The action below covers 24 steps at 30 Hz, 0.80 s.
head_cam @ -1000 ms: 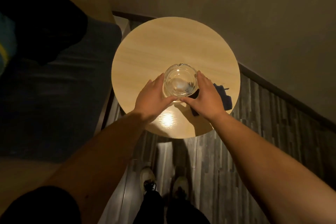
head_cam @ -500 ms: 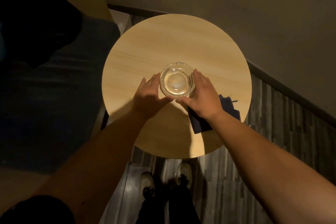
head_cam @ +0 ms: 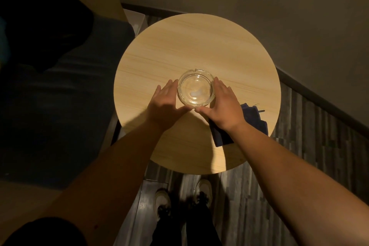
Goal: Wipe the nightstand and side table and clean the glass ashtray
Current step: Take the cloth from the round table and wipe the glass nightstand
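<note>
Sitting near the middle of the round light-wood surface (head_cam: pixel 179 46), the clear round glass ashtray (head_cam: pixel 196 87) is cupped from both sides. The left hand (head_cam: pixel 165 104) curves open against its left wall, the right hand (head_cam: pixel 221 106) against its right wall, thumbs nearly meeting at its near rim; whether either truly grips it I cannot tell. A dark blue folded cloth (head_cam: pixel 253 120) lies by the surface's right edge, partly under the right wrist

Both arms outstretched, left hand (head_cam: pixel 166 101), right hand (head_cam: pixel 223 106) cupped inward, thumbs near
</note>
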### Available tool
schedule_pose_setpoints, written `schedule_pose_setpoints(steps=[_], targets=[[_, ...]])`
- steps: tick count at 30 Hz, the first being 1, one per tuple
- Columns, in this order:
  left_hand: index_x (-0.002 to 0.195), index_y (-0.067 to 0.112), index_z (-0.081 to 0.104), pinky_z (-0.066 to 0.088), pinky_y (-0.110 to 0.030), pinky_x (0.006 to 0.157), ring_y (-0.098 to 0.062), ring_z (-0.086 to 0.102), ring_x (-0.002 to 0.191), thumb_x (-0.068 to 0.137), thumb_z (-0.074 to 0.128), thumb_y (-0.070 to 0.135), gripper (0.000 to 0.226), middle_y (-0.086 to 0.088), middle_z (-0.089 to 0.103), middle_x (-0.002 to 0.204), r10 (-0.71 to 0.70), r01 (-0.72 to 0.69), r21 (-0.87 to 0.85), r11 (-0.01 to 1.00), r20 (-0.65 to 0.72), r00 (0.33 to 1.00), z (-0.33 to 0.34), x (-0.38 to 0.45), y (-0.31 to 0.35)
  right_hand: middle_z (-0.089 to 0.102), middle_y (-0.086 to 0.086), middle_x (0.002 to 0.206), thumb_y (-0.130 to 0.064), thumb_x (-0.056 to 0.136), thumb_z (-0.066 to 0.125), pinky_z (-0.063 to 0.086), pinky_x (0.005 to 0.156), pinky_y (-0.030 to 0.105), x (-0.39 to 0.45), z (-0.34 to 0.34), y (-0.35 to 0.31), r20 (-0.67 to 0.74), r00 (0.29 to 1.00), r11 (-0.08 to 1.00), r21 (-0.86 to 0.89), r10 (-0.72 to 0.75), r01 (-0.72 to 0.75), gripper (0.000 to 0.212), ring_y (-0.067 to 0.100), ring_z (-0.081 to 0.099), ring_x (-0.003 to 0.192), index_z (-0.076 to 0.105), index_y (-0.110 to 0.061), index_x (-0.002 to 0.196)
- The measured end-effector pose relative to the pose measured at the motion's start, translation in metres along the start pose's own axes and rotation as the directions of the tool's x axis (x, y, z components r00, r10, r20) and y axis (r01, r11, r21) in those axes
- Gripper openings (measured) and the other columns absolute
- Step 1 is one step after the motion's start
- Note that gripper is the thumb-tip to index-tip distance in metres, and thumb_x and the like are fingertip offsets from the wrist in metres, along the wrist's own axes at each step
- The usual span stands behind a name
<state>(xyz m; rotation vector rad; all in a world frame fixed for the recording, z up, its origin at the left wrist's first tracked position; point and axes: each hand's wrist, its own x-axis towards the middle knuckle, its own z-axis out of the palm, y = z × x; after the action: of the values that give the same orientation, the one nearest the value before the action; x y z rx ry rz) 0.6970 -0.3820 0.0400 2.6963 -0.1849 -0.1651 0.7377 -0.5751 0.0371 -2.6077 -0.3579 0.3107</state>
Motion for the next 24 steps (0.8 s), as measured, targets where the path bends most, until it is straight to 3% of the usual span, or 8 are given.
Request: schedule_pose_setpoints(steps=[6, 10, 12, 15, 18, 21, 24], targets=[[0.133, -0.014, 0.041, 0.032, -0.06, 0.105, -0.041, 0.043, 0.13, 0.078, 0.04, 0.067, 0.098, -0.031, 0.049, 0.134, -0.009, 0.009, -0.003, 1.0, 0.012, 1.0, 0.002, 0.0, -0.002, 0.04, 0.011, 0.146, -0.058, 0.072, 0.071, 0.027, 0.111, 0.047, -0.002, -0.002, 0.0, 0.008, 1.0, 0.999, -0.034, -0.018, 0.018, 0.103, 0.027, 0.035, 0.132, 0.019, -0.009, 0.147], [0.138, -0.014, 0.033, 0.028, -0.06, 0.109, -0.042, 0.036, 0.135, 0.081, 0.056, 0.058, 0.094, -0.032, 0.042, 0.14, -0.011, 0.011, 0.003, 1.0, 0.031, 0.999, 0.003, 0.001, -0.003, 0.026, 0.009, 0.156, -0.057, 0.072, 0.071, 0.014, 0.117, 0.044, -0.002, -0.009, 0.003, 0.057, 0.998, 0.998, -0.053, -0.035, 0.038, 0.108, 0.025, 0.019, 0.144, 0.013, -0.01, 0.15], [0.143, -0.009, 0.024, 0.02, -0.053, 0.115, -0.036, 0.027, 0.14, 0.08, 0.064, 0.054, 0.098, -0.027, 0.033, 0.148, -0.035, 0.036, -0.016, 0.999, 0.041, 0.999, 0.004, 0.002, -0.003, 0.022, 0.008, 0.157, -0.058, 0.073, 0.069, 0.011, 0.118, 0.043, -0.005, -0.017, 0.006, 0.071, 0.997, 0.998, -0.056, -0.034, 0.038, 0.107, 0.024, 0.014, 0.145, 0.012, -0.012, 0.15], [0.148, 0.0, 0.015, 0.011, -0.043, 0.117, -0.03, 0.016, 0.145, 0.081, 0.066, 0.052, 0.099, -0.02, 0.022, 0.155, -0.105, 0.109, -0.088, 0.99, 0.053, 0.993, 0.006, 0.0, -0.002, 0.024, 0.008, 0.156, -0.059, 0.081, 0.06, 0.014, 0.118, 0.042, -0.016, -0.033, 0.015, 0.062, 0.997, 0.993, -0.106, -0.039, 0.045, 0.093, 0.025, 0.016, 0.145, 0.018, -0.013, 0.15], [0.15, 0.006, 0.014, 0.011, -0.039, 0.117, -0.026, 0.013, 0.145, 0.084, 0.062, 0.052, 0.094, -0.014, 0.019, 0.157, -0.163, 0.171, -0.121, 0.978, 0.078, 0.984, 0.006, -0.01, 0.005, 0.032, 0.011, 0.153, -0.051, 0.089, 0.055, 0.019, 0.115, 0.041, -0.037, -0.051, 0.03, 0.027, 0.999, 0.987, -0.155, -0.029, 0.033, 0.07, 0.029, 0.024, 0.142, 0.036, -0.012, 0.144], [0.148, 0.007, 0.022, 0.016, -0.04, 0.117, -0.027, 0.021, 0.143, 0.087, 0.06, 0.045, 0.081, -0.014, 0.027, 0.154, -0.182, 0.189, -0.105, 0.976, 0.078, 0.98, 0.004, -0.027, 0.021, 0.045, 0.013, 0.144, -0.043, 0.091, 0.055, 0.029, 0.109, 0.041, -0.061, -0.066, 0.046, 0.024, 1.0, 0.984, -0.178, -0.007, 0.011, 0.052, 0.031, 0.039, 0.132, 0.052, -0.012, 0.133], [0.131, 0.001, 0.049, 0.043, -0.043, 0.099, -0.033, 0.053, 0.115, 0.088, 0.061, 0.03, 0.053, -0.02, 0.058, 0.125, -0.043, 0.057, 0.104, 0.993, -0.138, 0.99, 0.009, -0.046, 0.047, 0.055, 0.009, 0.133, -0.038, 0.092, 0.053, 0.037, 0.1, 0.04, -0.084, -0.077, 0.06, 0.068, 0.998, 0.974, -0.227, -0.007, 0.022, 0.04, 0.03, 0.05, 0.119, 0.059, -0.016, 0.124]])
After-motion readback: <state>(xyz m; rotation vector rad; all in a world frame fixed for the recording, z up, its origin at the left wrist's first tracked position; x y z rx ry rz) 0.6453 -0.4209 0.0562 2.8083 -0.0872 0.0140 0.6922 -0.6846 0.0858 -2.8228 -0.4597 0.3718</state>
